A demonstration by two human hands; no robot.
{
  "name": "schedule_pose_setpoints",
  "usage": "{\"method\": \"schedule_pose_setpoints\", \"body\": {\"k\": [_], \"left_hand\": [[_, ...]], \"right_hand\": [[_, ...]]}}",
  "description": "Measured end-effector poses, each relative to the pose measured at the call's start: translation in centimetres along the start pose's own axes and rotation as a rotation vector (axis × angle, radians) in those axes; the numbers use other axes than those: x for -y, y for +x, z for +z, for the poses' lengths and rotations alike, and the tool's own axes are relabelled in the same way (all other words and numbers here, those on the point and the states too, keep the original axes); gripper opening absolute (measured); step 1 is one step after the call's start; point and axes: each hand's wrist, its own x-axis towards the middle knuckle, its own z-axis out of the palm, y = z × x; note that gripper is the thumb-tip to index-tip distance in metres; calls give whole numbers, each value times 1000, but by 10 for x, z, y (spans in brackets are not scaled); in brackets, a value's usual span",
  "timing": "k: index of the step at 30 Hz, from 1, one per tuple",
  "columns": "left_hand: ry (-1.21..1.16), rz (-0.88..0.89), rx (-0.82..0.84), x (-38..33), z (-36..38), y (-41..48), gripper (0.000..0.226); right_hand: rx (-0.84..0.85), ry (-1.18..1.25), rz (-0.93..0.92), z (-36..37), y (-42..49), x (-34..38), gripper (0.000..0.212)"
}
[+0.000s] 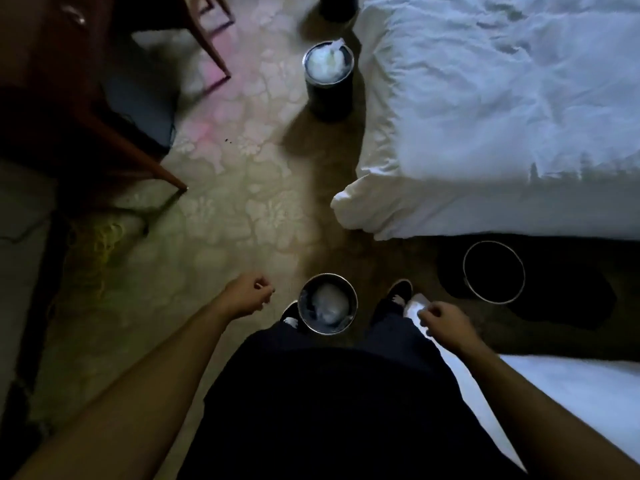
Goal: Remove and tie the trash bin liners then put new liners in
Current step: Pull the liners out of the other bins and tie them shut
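We are looking at a dim, underexposed scene. Light is falling from the far side onto the white bed and the patterned floor, which are glowing pale, while the near left is sinking into black. The far bin is casting a long shadow toward the near left. Wide-angle distortion is bending the edges, and the chair legs at the far left are smearing with blur.
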Motion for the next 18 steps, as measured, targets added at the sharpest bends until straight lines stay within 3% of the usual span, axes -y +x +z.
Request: {"method": "schedule_pose_setpoints", "body": {"k": [8,12,18], "left_hand": [[-289,-296,-139,40,104,-76,16],[-361,-333,-227,59,156,-85,14],[-385,-244,-347,97,218,-37,15]], "right_hand": [[305,-294,-362,-12,45,100,11],[395,-435,-485,21,54,106,8],[416,-512,-524,77,95,65,10]]}}
